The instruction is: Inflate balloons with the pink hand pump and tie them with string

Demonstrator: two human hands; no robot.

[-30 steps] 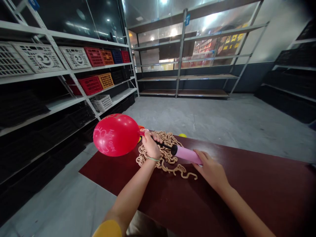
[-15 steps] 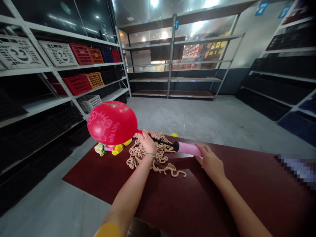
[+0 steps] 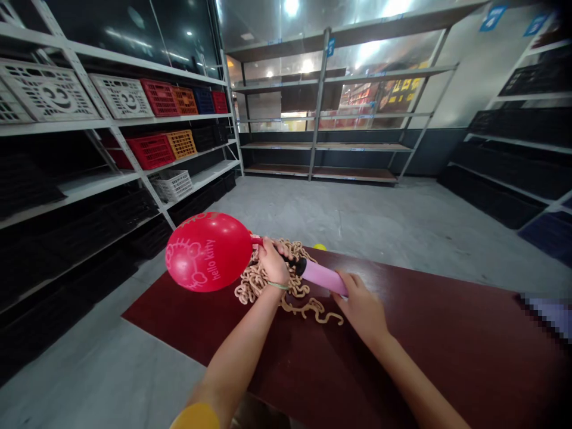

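A red inflated balloon [image 3: 208, 252] with a white cartoon print floats above the left end of a dark red table [image 3: 447, 351]. My left hand [image 3: 272, 265] is closed around the balloon's neck and the black tip of a pink hand pump [image 3: 318, 276]. The pump lies across the table toward my right hand [image 3: 360, 307], which grips its rear end. Under my left hand sits a heap of beige chain links [image 3: 286, 289].
A small yellow item [image 3: 319, 246] peeks over the table's far edge. Metal shelves with white, red and orange crates [image 3: 152, 98] line the left wall. More shelving [image 3: 322, 143] stands at the back across a grey concrete floor. A blurred patch [image 3: 547, 313] sits at the table's right end.
My right hand has pushed the pump body toward my left hand, so the black rod is shorter. The balloon sits lower and now hides the small yellow pieces seen earlier.
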